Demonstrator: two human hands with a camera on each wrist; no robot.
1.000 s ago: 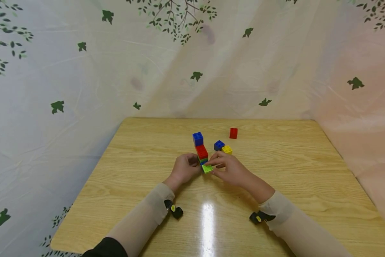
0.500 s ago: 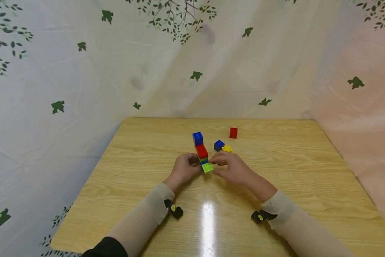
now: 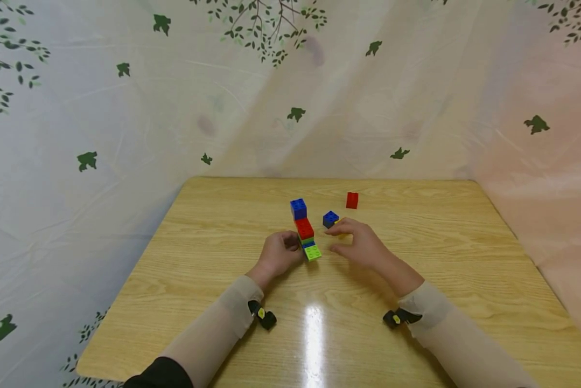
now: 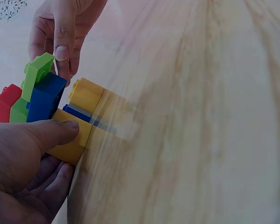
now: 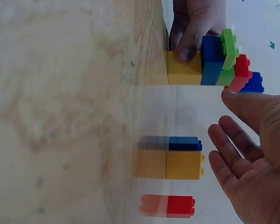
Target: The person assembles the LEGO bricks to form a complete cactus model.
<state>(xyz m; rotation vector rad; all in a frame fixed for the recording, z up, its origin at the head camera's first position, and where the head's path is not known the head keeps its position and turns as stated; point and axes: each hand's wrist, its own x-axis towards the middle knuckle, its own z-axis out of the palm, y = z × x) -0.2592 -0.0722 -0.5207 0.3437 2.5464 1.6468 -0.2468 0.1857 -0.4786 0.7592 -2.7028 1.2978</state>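
A stepped stack of toy building blocks stands on the table. Its yellow bottom block [image 5: 184, 74] carries a wider blue block [image 5: 212, 58]; a flat lime green block [image 3: 312, 252] sits at the near end. Another green piece, a red block [image 3: 305, 229] and a blue block [image 3: 298, 208] climb away from it. My left hand [image 3: 278, 253] pinches the yellow bottom block between thumb and fingers. To the right of the stack, my right hand [image 3: 360, 243] is apart from it, fingers loosely bent around nothing. A loose yellow block [image 5: 183, 165] is mostly hidden behind the right hand in the head view.
Beside the loose yellow block lies a loose blue block [image 3: 330, 219]. Farther back on the wooden table [image 3: 198, 334] stands a loose red block [image 3: 352, 200]. A leaf-patterned cloth [image 3: 251, 134] hangs behind the table and along its sides.
My right hand has let go of the lime green block and moved right and slightly away, toward the loose yellow block. The left hand has stayed on the stack.
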